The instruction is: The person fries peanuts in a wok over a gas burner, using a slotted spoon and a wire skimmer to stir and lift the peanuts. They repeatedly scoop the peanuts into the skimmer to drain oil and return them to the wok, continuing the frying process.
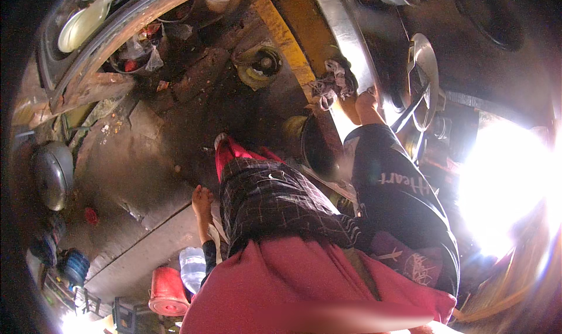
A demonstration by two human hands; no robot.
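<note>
My right hand [366,102] reaches forward to the shiny metal edge [354,55] of a counter with yellow-painted wood [285,33] along its side. Its fingertips are partly lost in glare, so I cannot see whether they grip anything. Just left of it lies a crumpled, dirty cloth [337,80]. Beyond the hand on the right, a round metal lid or pan [423,81] stands tilted. My left hand [202,200] hangs low beside my checked garment, loosely curled, with nothing visible in it.
A dark round pot [319,145] sits below the counter. A stove-like round object [260,65] stands on the floor. Another counter [131,33] holds a pale bowl [83,24]. Behind my left side are a red bucket [167,288] and a clear water bottle [192,263].
</note>
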